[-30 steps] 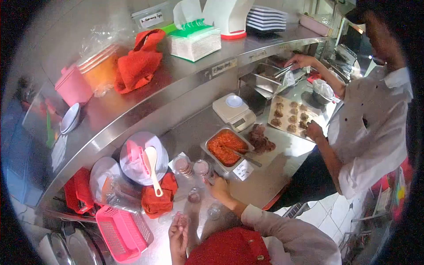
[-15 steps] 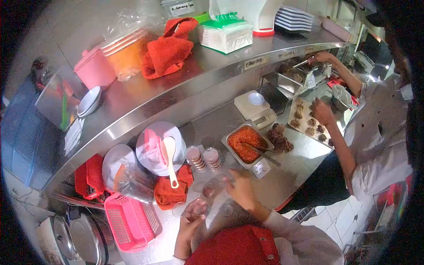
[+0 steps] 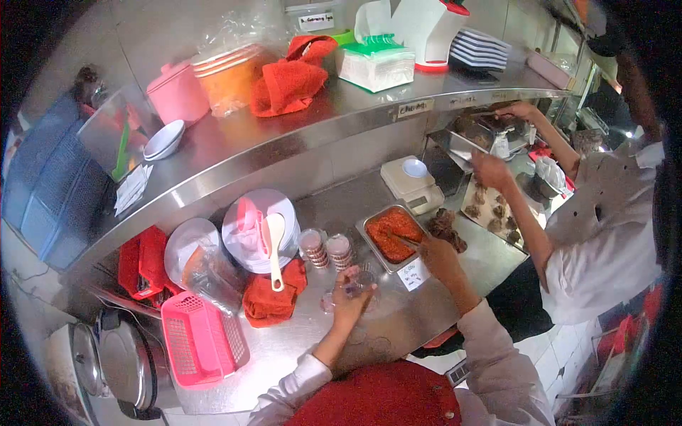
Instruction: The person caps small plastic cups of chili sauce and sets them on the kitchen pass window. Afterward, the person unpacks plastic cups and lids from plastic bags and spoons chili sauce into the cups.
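My left hand (image 3: 349, 302) is wrapped around a small clear plastic cup (image 3: 366, 278), just in front of two stacks of filled, lidded cups (image 3: 313, 247). My right hand (image 3: 442, 264) has closed on the handle of a spoon (image 3: 408, 241), whose far end rests in red chili sauce (image 3: 389, 226). That sauce fills a square metal pan (image 3: 364, 236). A handwritten white label (image 3: 412, 275) hangs at the pan's near edge. More clear cups or lids lie on the steel counter beside my left hand, hard to make out.
A pink basket (image 3: 231, 363), red cloth (image 3: 273, 302) and stacked plates (image 3: 285, 254) with a white rice paddle (image 3: 276, 255) stand left. Behind the pan is a kitchen scale (image 3: 412, 186); dark food pieces (image 3: 446, 231) lie beside it. A co-worker's arm (image 3: 522, 206) reaches in from the right. A steel shelf (image 3: 341, 117) overhangs.
My right hand has moved from the cups rightward to the spoon and taken hold of it. My left hand has lifted forward and right with a cup. The co-worker's nearer hand has moved toward the metal containers.
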{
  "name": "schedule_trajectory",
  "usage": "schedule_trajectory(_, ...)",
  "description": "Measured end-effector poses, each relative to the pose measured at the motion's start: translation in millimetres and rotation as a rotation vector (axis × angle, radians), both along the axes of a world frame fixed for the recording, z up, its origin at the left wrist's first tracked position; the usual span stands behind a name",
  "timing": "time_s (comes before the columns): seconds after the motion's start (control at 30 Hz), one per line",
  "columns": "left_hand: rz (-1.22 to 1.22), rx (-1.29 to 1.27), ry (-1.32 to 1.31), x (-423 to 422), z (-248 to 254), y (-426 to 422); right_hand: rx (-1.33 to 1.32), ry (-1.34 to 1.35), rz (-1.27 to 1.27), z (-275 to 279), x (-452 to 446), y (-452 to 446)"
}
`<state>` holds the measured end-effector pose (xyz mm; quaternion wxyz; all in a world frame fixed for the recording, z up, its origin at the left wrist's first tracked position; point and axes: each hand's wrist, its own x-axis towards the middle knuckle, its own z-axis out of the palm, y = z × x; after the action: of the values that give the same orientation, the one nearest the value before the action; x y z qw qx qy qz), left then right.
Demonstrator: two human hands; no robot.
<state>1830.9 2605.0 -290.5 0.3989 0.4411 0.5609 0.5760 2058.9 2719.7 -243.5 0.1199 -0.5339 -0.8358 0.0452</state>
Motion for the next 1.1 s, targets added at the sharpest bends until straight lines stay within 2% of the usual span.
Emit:
schedule_trajectory(0.1, 0.036, 0.019, -0.034, 4, -9, 2, 0.057, -0.034, -0.086, 32, -5, -11)
schedule_trajectory(0.2, 0.047, 0.050, 0.053, 5, -12, 5, 0.080, 0.000, -0.142, 71, -17, -34)
schedule_trajectory(0.27, 0.037, 0.048, -0.027, 7, -20, 9, 0.036, -0.069, -0.126, 66, -17, -33)
schedule_trajectory(0.33, 0.040, -0.010, -0.083, 10, -4, 7, -0.008, -0.137, -0.112, 54, -14, -32)
schedule_trajectory(0.4, 0.041, -0.065, -0.139, 11, 2, 9, 0.036, 0.088, -0.082, 28, -11, -25)
schedule_trajectory(0.47, 0.048, 0.022, 0.015, 10, -4, 12, -0.029, 0.182, -0.136, -2, -4, -14)
schedule_trajectory(0.53, 0.069, 0.082, 0.050, 12, -10, 15, -0.092, 0.280, -0.194, -18, 8, -9)
schedule_trajectory(0.6, 0.088, 0.145, 0.084, 13, -3, 15, -0.541, 0.791, -0.277, -25, 20, -7)
schedule_trajectory(0.67, 0.057, -0.070, -0.177, 17, 20, 12, -0.598, 0.799, -0.347, -4, 21, -17)
schedule_trajectory(0.7, 0.054, -0.067, -0.177, 17, 19, 16, -0.658, 0.804, -0.417, 7, 22, -23)
schedule_trajectory(0.77, 0.113, 0.134, 0.090, 18, 12, 23, -0.661, 0.819, -0.463, 21, 25, -29)
schedule_trajectory(0.83, 0.085, 0.070, 0.112, 18, 15, 28, -0.665, 0.834, -0.510, 18, 32, -28)
schedule_trajectory(0.9, 0.055, 0.006, 0.134, 20, 23, 33, -0.578, 0.924, -0.409, 7, 44, -23)
schedule_trajectory(1.0, 0.031, 0.104, 0.065, 24, 31, 41, -0.521, 1.061, -0.390, 24, 43, -29)
schedule_trajectory(1.1, 0.072, 0.194, 0.155, 27, 19, 58, -0.521, 0.944, -0.382, 44, 47, -29)
